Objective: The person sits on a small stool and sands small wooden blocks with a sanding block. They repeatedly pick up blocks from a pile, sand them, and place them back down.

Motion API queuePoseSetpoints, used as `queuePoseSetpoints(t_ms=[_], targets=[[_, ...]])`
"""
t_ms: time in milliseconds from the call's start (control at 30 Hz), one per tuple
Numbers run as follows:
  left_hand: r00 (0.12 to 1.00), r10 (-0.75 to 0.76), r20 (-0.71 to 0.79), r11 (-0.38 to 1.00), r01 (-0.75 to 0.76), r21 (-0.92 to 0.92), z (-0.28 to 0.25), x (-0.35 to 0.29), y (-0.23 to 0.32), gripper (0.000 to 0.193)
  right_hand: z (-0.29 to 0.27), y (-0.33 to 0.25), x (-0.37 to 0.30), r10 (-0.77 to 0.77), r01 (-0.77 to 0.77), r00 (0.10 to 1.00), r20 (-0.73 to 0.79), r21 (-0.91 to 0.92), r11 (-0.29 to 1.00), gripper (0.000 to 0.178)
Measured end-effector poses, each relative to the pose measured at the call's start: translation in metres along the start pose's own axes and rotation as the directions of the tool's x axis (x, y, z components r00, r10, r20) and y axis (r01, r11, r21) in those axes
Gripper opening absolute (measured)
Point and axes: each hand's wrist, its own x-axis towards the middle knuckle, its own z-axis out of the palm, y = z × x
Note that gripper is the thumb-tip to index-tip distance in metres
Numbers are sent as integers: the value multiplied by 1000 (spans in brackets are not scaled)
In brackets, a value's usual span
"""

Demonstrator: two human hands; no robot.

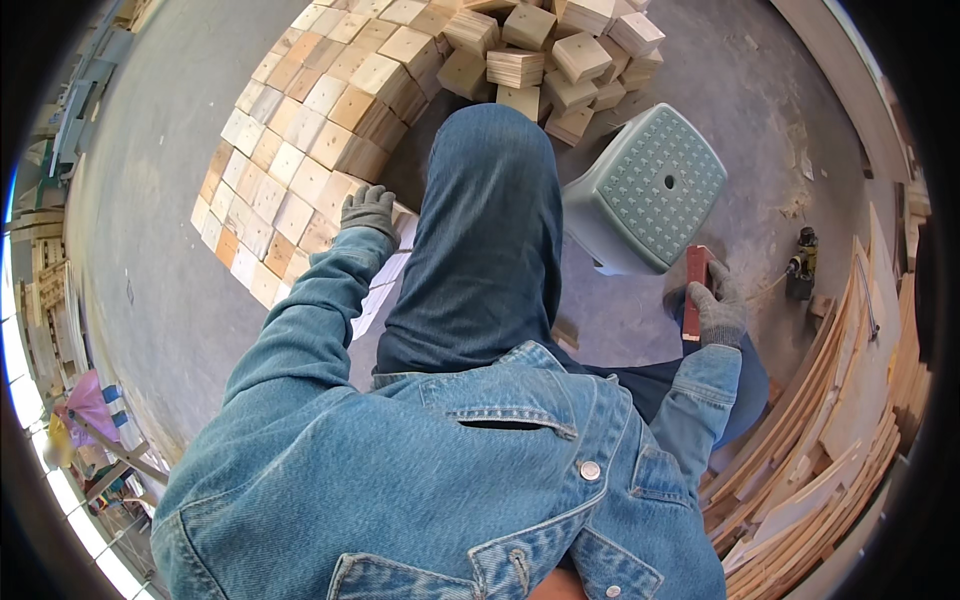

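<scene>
My left hand (369, 213), in a grey work glove, rests on the near right edge of a wide array of square-ended wooden blocks (290, 215) set tightly side by side. Its fingers lie over the block edge, a little apart. On the other side, my gloved right hand (717, 305) grips a reddish-brown rectangular block (692, 318) of a kind I cannot make out. That block is held upright just below a pale green plastic stool (690, 150). White paper sheets (378, 298) show partly below my left hand, beside my knee.
Loose wooden blocks (580, 57) lie in a jumbled heap ahead. A yellow-and-black power drill (801, 262) stands on the floor at the right, near long stacked wooden strips (815, 470). Timber (50, 270) and a pink bag (92, 402) are at the far left.
</scene>
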Motion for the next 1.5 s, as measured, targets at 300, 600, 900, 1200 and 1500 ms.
queuePoseSetpoints(t_ms=[300, 600, 900, 1200, 1500], targets=[[947, 315, -64, 924, -321, -206, 68, -44, 39, 64, 12, -4, 0, 25, -30, 999, 38, 133, 991, 63], [946, 325, -23, 934, -324, -152, 89, -5, 43, 58, 14, -22, -7, 68, -68, 998, 18, -8, 998, 62], [908, 219, 357, 967, -252, 47, -49, 52, 49, 52, 14, -17, -5, 69, -67, 997, 39, -46, 997, 63], [801, 141, 582, 964, -245, 104, -30, 53, 34, 47, 14, -37, -12, 88, -84, 996, 32, -127, 988, 61], [868, 124, 482, 985, -168, 49, -26, 48, 33, 50, 16, -45, -17, 68, -67, 998, 10, -93, 993, 60]])
